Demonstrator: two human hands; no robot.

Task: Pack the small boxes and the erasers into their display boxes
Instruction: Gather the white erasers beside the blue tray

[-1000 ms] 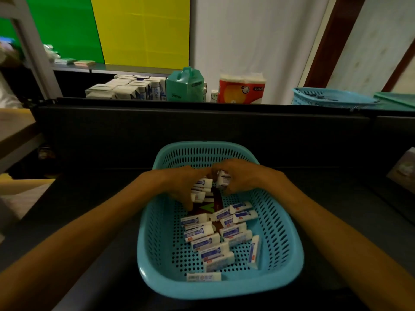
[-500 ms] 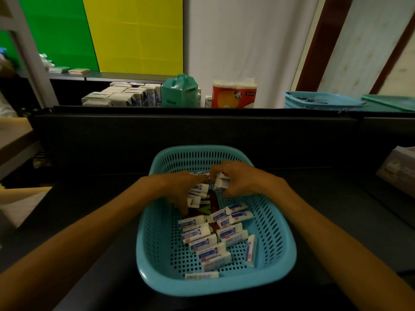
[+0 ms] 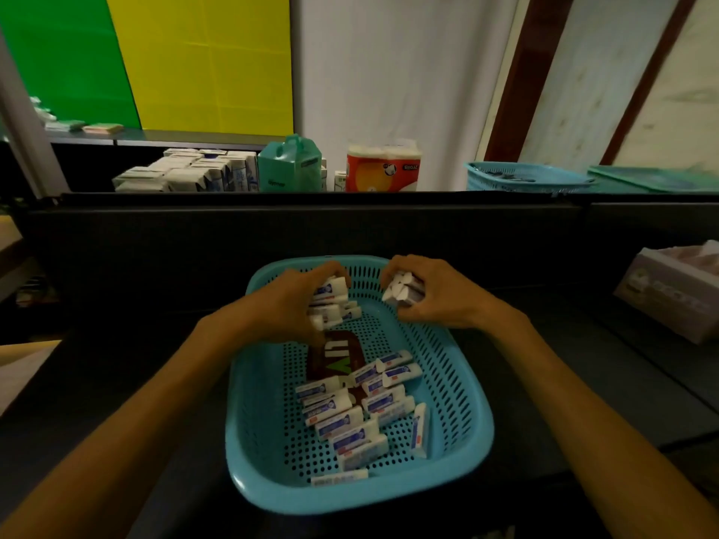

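The dark surface (image 3: 564, 383) carries a teal basket (image 3: 268, 461), the landmark here. Inside it, toward its near half, many loose erasers (image 3: 350, 425) lie jumbled over a brown card (image 3: 336, 355), so most of the packing seems left to do. Right of the basket, at the frame's edge, stands a pale display box (image 3: 669, 293); whether it holds anything yet is unclear. Over the basket's far end, the left hand (image 3: 291, 305) curls round a stack of erasers, and the right hand (image 3: 432, 293) grips its own bundle, raised clear of the pile. Beyond the basket, behind a dark partition (image 3: 311, 227), sit white cartons (image 3: 186, 175), a green jug (image 3: 290, 165) and another teal basket (image 3: 529, 177); nothing blocks the way to the display box.
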